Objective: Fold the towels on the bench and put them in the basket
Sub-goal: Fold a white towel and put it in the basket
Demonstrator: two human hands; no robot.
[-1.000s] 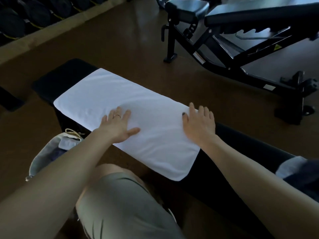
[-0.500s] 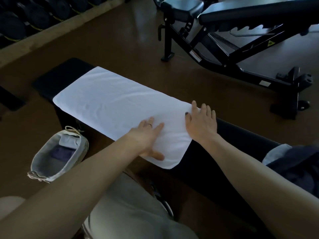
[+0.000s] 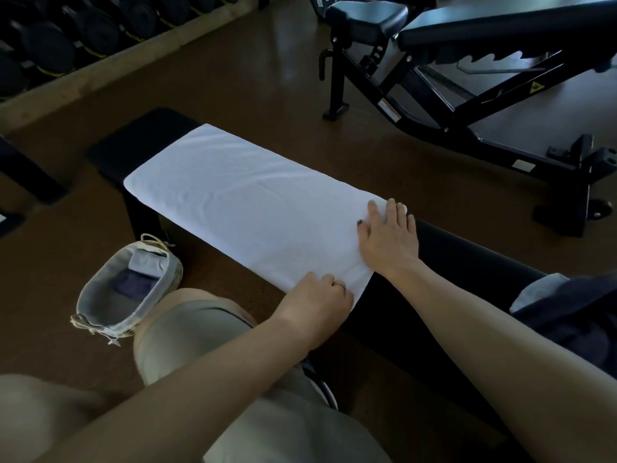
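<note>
A long white towel (image 3: 247, 208) lies flat along the black bench (image 3: 467, 262), folded into a narrow strip. My left hand (image 3: 317, 295) grips the towel's near right corner, fingers curled over its edge. At the far right end of the strip my right hand (image 3: 389, 235) presses flat on the cloth with straight fingers. A grey fabric basket (image 3: 100, 295) stands on the floor to the left of my knee, with a folded dark towel and a light one inside.
A dark towel pile (image 3: 574, 315) lies on the bench at the right edge. An adjustable black weight bench (image 3: 467, 78) stands beyond on the brown floor. A dumbbell rack (image 3: 66, 35) runs along the upper left.
My left hand has slid right along the towel's near edge to its right corner and curled its fingers on it. My right hand stays pressed at the far right end.
</note>
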